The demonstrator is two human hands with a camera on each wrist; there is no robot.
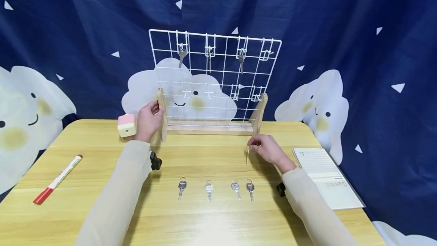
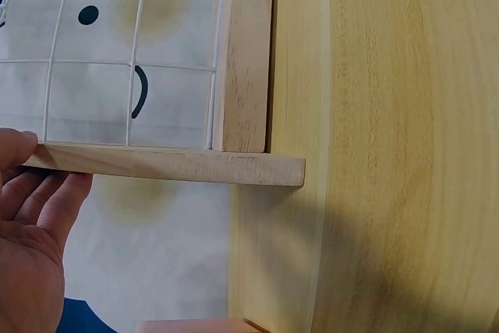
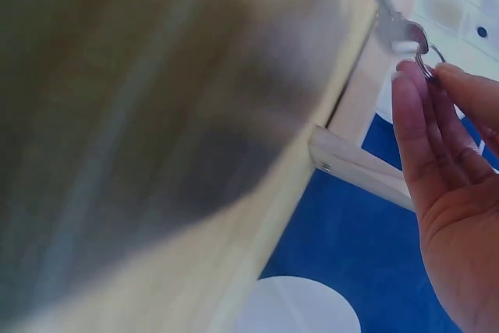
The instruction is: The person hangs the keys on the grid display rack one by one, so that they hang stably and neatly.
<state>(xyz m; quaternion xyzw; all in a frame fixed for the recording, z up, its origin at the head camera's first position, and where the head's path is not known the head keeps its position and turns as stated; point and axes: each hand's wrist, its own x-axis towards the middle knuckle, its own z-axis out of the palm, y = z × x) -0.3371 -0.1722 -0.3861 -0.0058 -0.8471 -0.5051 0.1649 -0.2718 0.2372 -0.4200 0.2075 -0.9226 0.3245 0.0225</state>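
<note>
My left hand grips the left wooden upright of the white wire grid rack, thumb on one side and fingers on the other. Near the rack's right foot, my right hand pinches a key by its ring, and the key hangs down above the table. Three keys hang on the upper hooks: a left key, a middle key and a right key. The upper right hook holds nothing. Several more keys with rings lie in a row on the table.
Left of the rack stands a pink and cream box-like object. A red-capped marker lies at the table's left. On the right lies an open notebook. A blue curtain with clouds hangs behind the table.
</note>
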